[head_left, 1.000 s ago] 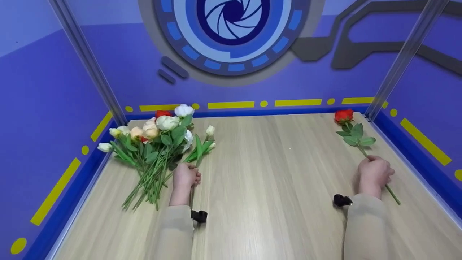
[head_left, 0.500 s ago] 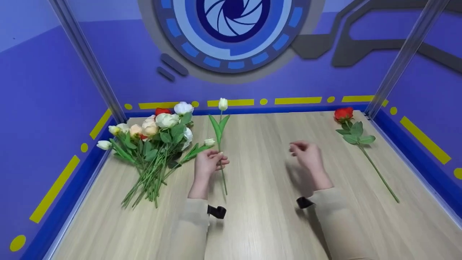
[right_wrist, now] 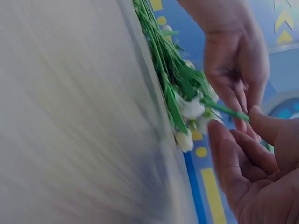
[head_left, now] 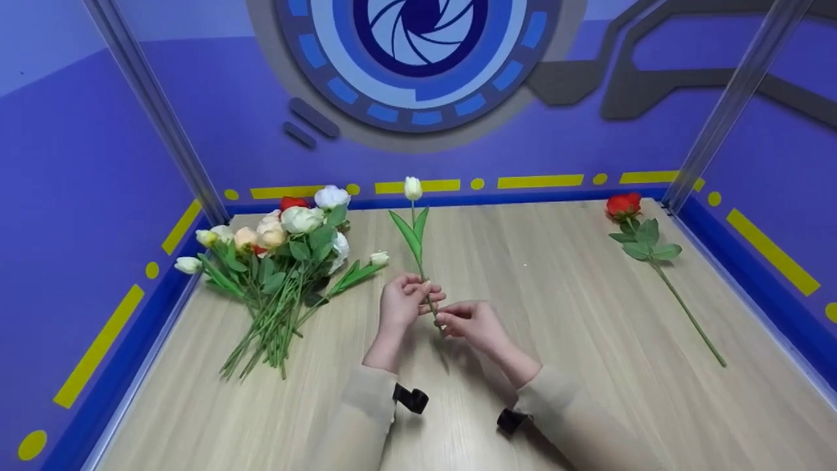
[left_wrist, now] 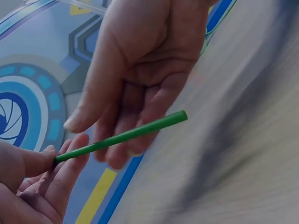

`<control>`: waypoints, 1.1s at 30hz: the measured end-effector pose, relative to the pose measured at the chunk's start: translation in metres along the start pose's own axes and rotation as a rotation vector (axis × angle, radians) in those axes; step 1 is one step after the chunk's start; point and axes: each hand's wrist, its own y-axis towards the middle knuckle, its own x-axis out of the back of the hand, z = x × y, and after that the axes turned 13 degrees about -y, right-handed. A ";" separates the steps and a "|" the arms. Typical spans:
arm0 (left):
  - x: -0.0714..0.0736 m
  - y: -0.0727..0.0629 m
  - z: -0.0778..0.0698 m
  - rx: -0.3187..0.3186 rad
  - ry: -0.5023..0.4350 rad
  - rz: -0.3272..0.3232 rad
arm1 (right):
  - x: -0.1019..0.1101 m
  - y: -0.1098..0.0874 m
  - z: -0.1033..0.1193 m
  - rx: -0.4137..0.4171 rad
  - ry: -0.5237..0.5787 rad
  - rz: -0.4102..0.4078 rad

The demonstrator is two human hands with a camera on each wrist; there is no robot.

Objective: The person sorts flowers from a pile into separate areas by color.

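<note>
A white tulip with two long green leaves stands nearly upright above the wooden table. My left hand pinches its stem between thumb and fingers. The bare lower end of the green stem juts out beyond those fingers in the left wrist view. My right hand is at the stem just below, its fingers behind the stem. A gap shows between the right thumb and the stem in the left wrist view. In the right wrist view, that hand's fingers are loosely bent and apart from the thumb.
A pile of mixed flowers, white, peach and red, lies at the left with stems toward the front. Another white tulip sticks out from its right side. One red rose lies alone at the right. Blue-purple walls enclose the table.
The right hand has let go of the red rose and come left to the tulip's stem. The left hand has lifted the tulip from beside the pile and carried it right.
</note>
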 end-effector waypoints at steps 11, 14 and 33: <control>-0.006 -0.004 0.001 -0.014 0.072 0.034 | -0.003 -0.004 0.004 0.054 -0.052 -0.065; 0.001 -0.003 -0.004 -0.031 0.177 0.022 | 0.000 -0.003 0.004 0.041 -0.061 -0.072; 0.101 0.006 -0.026 -0.092 0.954 -0.450 | 0.055 0.013 -0.012 -0.108 -0.156 -0.282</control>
